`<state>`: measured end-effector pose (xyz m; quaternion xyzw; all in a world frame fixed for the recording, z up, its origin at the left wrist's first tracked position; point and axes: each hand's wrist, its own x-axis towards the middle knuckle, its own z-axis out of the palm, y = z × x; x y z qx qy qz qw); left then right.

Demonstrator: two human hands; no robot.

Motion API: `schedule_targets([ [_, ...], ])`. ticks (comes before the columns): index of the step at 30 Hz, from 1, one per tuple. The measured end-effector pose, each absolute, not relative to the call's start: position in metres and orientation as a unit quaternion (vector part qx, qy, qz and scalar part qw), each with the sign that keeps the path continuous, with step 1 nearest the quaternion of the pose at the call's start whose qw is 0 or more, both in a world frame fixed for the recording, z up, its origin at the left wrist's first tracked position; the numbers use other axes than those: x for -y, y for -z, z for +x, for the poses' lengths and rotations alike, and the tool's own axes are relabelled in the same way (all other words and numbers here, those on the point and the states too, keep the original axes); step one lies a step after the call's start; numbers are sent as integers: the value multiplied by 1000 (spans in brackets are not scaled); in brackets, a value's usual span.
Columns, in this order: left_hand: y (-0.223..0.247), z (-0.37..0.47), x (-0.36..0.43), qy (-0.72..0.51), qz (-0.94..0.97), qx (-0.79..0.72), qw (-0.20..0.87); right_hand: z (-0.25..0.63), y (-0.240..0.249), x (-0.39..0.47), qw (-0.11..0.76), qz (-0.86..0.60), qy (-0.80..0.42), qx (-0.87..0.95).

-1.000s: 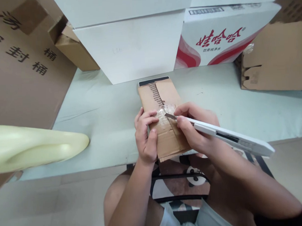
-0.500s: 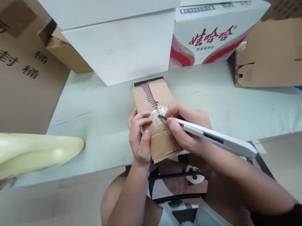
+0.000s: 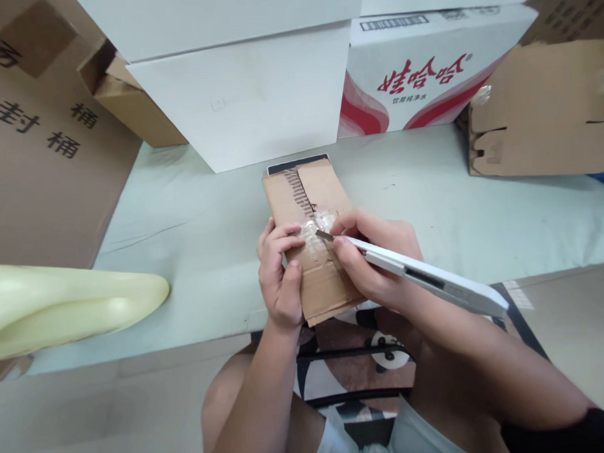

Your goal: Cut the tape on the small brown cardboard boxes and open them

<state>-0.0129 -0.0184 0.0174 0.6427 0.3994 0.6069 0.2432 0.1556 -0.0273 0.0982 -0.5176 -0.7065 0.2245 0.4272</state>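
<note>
A small flat cardboard box (image 3: 329, 285) lies tilted at the near edge of the table, with clear tape (image 3: 310, 243) across its middle. My left hand (image 3: 281, 274) grips the box's left side, fingers on top beside the tape. In my right hand (image 3: 370, 250) is a white utility knife (image 3: 429, 274), its short blade out and its tip at the tape. The knife's handle runs back over my right wrist. Beyond the box's far end, the edge of a dark, pale-rimmed flat object (image 3: 299, 162) shows; the box hides the rest.
White cartons (image 3: 256, 95) stand behind the box, one with red print (image 3: 420, 74). A folded brown carton (image 3: 542, 109) is at the right. At the left are a large brown carton (image 3: 35, 191), an open small box (image 3: 141, 113) and a pale yellow object (image 3: 85, 306).
The far end of the knife's handle has shifted slightly left. The blade tip and both hands have barely moved, and the view has tilted a little.
</note>
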Motion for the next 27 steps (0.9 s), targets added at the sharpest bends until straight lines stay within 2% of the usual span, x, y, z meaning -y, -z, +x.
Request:
schedule_targets([
  [27,-17,-13,18,-598,647,-410,237,155,-99,27,419,-521,-241,703],
])
